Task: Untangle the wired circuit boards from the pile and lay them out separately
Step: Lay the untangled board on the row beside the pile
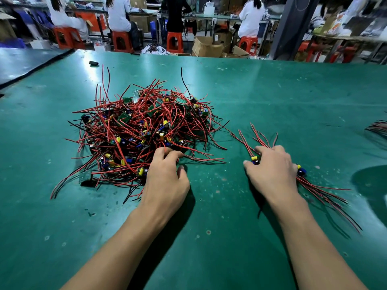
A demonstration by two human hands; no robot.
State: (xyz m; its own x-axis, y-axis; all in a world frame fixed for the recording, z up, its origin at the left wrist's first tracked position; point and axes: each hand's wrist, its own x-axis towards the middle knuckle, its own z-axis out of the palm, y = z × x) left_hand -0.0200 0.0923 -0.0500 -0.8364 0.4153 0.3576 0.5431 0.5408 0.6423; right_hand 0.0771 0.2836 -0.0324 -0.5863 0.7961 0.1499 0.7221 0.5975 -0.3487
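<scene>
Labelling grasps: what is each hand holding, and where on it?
Left hand curls round red wires at the pile's near edge. Right hand covers the separated bundle at its boards; grip unclear.
</scene>
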